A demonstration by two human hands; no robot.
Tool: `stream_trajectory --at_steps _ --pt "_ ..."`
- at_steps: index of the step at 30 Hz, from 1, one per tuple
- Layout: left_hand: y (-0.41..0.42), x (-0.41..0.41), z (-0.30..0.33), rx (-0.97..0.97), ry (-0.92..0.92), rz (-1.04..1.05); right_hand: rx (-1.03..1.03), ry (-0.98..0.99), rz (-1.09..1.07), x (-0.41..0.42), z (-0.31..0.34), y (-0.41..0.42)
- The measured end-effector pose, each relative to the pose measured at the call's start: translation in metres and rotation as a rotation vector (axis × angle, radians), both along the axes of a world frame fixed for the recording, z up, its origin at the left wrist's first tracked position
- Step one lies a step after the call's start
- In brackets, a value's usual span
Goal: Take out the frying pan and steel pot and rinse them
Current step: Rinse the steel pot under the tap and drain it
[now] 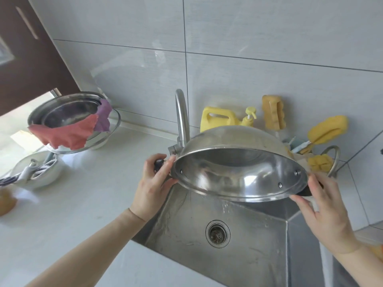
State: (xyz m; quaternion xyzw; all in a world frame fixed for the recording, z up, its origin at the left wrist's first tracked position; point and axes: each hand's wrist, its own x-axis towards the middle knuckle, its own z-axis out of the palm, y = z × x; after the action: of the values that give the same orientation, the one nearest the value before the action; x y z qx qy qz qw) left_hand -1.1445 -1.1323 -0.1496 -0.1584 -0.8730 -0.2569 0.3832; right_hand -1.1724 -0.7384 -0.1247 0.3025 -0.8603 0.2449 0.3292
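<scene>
A wide steel pot (234,162) is tipped over the sink (248,235), its open side turned toward me and down. A trickle of water falls from its lower rim into the basin. My left hand (153,185) grips the dark handle on the pot's left side. My right hand (325,212) holds the dark handle on the right side, fingers under the rim. The steel faucet (182,117) rises just behind the pot. No frying pan is visible.
Stacked steel bowls with red and purple cloths (72,125) sit on the counter at left, above white dishes (35,172). A yellow detergent jug (219,119), yellow sponges (273,112) and brushes (325,131) stand by the tiled wall. The sink drain (217,234) lies below.
</scene>
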Motion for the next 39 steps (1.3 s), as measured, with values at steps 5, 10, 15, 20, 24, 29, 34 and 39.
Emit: stream_trajectory --at_steps 5,10,15,20,24,29,34,39 --pt "0.021 -0.003 -0.037 0.090 -0.358 -0.029 -0.046 -0.444 -0.053 0.013 -0.035 0.010" --pt "0.022 -0.030 -0.047 0.208 -0.838 -0.123 -0.066 -0.877 -0.069 -0.001 -0.054 0.020" --pt "-0.007 -0.046 -0.043 0.150 -1.085 -0.106 -0.192 -1.168 -0.018 -0.020 -0.049 -0.001" --pt "-0.035 -0.043 -0.028 0.256 -1.315 -0.119 -0.242 -1.463 0.022 -0.032 -0.052 -0.025" --pt "-0.063 -0.041 -0.019 0.319 -1.522 -0.143 -0.265 -1.709 0.041 -0.037 -0.059 -0.042" --pt "-0.084 -0.048 -0.002 0.257 -1.626 -0.114 -0.287 -1.832 0.153 -0.027 -0.076 -0.056" --pt "-0.085 -0.053 0.014 0.048 -1.433 -0.047 -0.419 -1.667 0.193 0.001 -0.096 -0.066" --pt "-0.071 -0.050 0.021 0.003 -1.168 -0.060 -0.487 -1.460 0.115 0.015 -0.105 -0.076"
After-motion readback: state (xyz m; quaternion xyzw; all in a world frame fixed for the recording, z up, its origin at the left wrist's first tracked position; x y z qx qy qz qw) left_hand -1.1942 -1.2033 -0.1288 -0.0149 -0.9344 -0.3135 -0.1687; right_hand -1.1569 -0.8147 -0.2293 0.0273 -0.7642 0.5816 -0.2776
